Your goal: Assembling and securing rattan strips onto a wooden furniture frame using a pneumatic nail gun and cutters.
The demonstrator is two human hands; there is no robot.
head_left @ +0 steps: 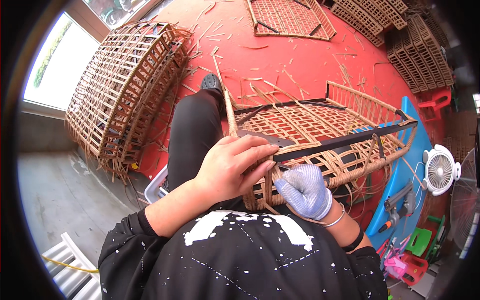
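– Where are the hands, starting closest in?

– Both sit low in the centre of the frame, at the near corner of the woven tray (320, 125) that rests across the person's lap. The left hand (232, 167) is bare; its fingers (257, 146) lie flat and close together over the near rim, pressing on the cane and the dark metal bar (340, 141). The right hand (304, 189) wears a knitted glove and curls shut around a thin cane strip (280, 167) at the same corner, though exactly how the strip runs through the grip I cannot tell.

– How much of the weave is done?

– By my reading, a good deal. The floor of the tray already shows an open lattice from the near edge to the far one, and the far and right walls carry upright strips with a wrapped rim. The near corner looks unfinished: loose ends stick up and hang down there, and parts of the dark frame are bare.

– And farther out?

– To the right, a blue board (400, 200) carries a pistol-shaped tool (397, 207), with a small white fan (440, 170) beside it. At upper left a stack of finished lattice frames (125, 90) leans together, a flat panel (290, 17) lies at the top of the frame, and cane scraps (280, 75) are scattered over the red floor (310, 55).
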